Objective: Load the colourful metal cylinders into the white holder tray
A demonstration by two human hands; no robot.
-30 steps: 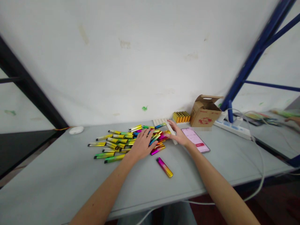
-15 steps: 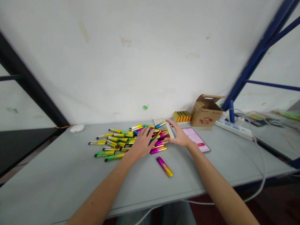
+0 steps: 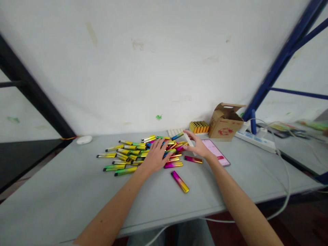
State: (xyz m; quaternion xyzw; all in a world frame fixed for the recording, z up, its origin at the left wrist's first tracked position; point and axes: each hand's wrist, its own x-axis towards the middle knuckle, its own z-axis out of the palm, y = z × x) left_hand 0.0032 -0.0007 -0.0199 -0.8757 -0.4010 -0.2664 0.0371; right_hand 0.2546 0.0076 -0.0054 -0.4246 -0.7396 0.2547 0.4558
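A heap of shiny flat tubes (image 3: 133, 152) in yellow, green, blue and magenta lies on the grey table, many with dark ends. My left hand (image 3: 156, 157) rests palm down over the heap's right part, fingers stretched, hiding tubes beneath. My right hand (image 3: 196, 145) curves round a white strip-like piece (image 3: 189, 140), fingers at its far end and thumb at the near side; its underside is hidden. One magenta-and-gold tube (image 3: 193, 159) lies just below the right hand. Another magenta-to-yellow tube (image 3: 180, 181) lies apart, nearer the front.
A phone with a pink screen (image 3: 215, 152) lies right of the right hand. Behind stand a block of orange cylinders (image 3: 199, 127), a pale gridded tray (image 3: 175, 132) and an open cardboard box (image 3: 225, 124). A power strip (image 3: 256, 140) and white cables lie right; a white oval object (image 3: 84, 140) lies left.
My right hand has shifted slightly right with the white strip. A magenta-and-gold tube now lies apart, right of the heap. My left hand has hardly moved.
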